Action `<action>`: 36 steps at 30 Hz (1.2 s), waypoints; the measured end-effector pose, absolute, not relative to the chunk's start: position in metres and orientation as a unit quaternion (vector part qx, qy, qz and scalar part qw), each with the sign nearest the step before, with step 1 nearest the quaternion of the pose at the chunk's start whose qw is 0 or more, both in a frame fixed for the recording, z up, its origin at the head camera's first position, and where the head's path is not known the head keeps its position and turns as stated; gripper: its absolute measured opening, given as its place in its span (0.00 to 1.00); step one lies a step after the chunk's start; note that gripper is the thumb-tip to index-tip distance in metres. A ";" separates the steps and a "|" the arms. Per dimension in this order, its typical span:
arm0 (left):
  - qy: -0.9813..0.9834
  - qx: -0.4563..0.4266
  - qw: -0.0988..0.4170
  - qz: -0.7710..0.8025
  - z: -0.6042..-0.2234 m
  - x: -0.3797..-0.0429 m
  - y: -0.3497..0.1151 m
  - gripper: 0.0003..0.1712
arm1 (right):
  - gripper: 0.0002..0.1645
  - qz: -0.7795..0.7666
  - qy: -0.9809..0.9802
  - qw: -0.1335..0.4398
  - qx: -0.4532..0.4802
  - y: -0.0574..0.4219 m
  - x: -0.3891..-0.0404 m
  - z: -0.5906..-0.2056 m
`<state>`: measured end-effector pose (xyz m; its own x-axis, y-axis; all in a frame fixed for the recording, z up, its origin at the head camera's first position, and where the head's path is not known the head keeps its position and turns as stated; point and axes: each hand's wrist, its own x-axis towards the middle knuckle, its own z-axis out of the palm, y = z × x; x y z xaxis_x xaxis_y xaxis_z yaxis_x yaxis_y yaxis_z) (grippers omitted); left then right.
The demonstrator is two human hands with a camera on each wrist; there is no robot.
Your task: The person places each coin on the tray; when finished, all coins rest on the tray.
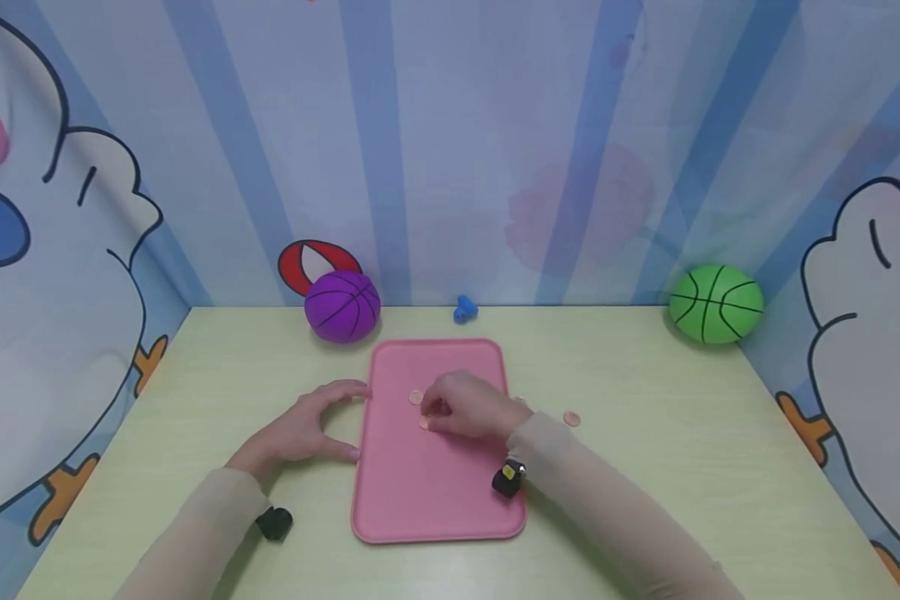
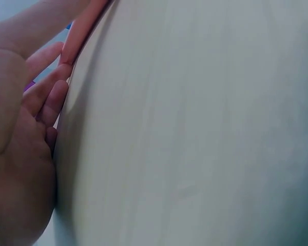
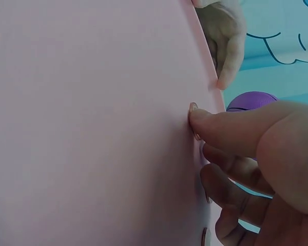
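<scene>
A pink rectangular tray (image 1: pixel 435 500) lies on the table. My right hand (image 1: pixel 468 406) is over it, fingers curled, with the thumb and fingertips at a small copper-coloured coin (image 3: pixel 193 107) on the tray. The thumb tip touches this coin in the right wrist view; the fingers partly hide it. Another coin (image 1: pixel 416 397) lies just up and left on the tray. At the tray's left rim rests my left hand (image 1: pixel 303 429), its thumb and forefinger spread apart and touching the edge. Right of the tray lies a loose coin (image 1: pixel 572 418), and one more coin (image 1: pixel 521 401) peeks out behind the right wrist.
At the back of the table stand a purple ball (image 1: pixel 342 306) and, far right, a green ball (image 1: pixel 716 304). Between them sits a small blue object (image 1: pixel 465 309) near the patterned backdrop (image 1: pixel 450 150). Pale table surface (image 1: pixel 622 483) surrounds the tray.
</scene>
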<state>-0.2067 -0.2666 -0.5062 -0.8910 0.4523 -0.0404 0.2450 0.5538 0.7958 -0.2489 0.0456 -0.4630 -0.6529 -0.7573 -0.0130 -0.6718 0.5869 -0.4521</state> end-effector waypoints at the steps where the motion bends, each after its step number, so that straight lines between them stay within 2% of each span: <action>1: 0.873 0.200 0.121 0.428 -0.506 -0.207 -0.267 0.55 | 0.08 -0.209 0.885 0.101 -0.404 0.045 -0.249 -0.463; 36: 0.869 0.205 0.121 0.434 -0.504 -0.207 -0.267 0.56 | 0.10 -0.222 0.890 0.094 -0.387 0.034 -0.251 -0.466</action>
<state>-0.2068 -0.2668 -0.5045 -0.8863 0.4620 -0.0326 0.2511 0.5384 0.8044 -0.2514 0.0344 -0.4663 -0.6821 -0.7312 0.0051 -0.6476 0.6008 -0.4687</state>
